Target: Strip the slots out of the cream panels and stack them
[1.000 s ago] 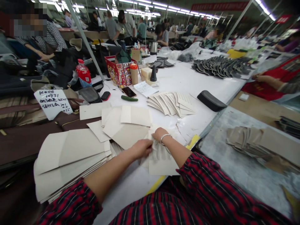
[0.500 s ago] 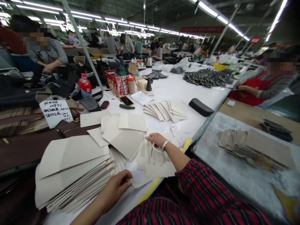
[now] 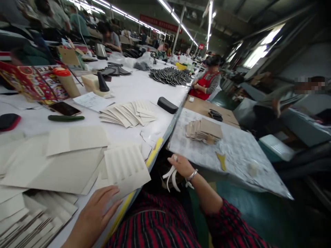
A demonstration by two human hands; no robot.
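Observation:
My right hand (image 3: pixel 182 165), with a bracelet at the wrist, is closed on several curved white strips (image 3: pixel 173 179) that dangle over the gap beside the table edge. My left hand (image 3: pixel 99 206) has its fingers apart and rests at the lower edge of a cream sheet with ridges (image 3: pixel 125 162). Larger cream sheets (image 3: pixel 51 168) overlap to the left of that sheet, above a fanned stack (image 3: pixel 38 220) at the bottom left. Farther back lies a smaller fan of cream pieces (image 3: pixel 129 113).
A black case (image 3: pixel 167 105) lies near the yellow-taped edge (image 3: pixel 155 151). A phone (image 3: pixel 64 108), a green object (image 3: pixel 66 118) and a patterned box (image 3: pixel 38 82) are at the left. The right-hand table (image 3: pixel 240 165) bears brown pieces (image 3: pixel 204 129). A person in a red apron (image 3: pixel 204 86) sits beyond.
The view has turned right. My right hand has moved off the sheets to beyond the table edge with the white strips. My left hand has opened and is now by the ridged sheet.

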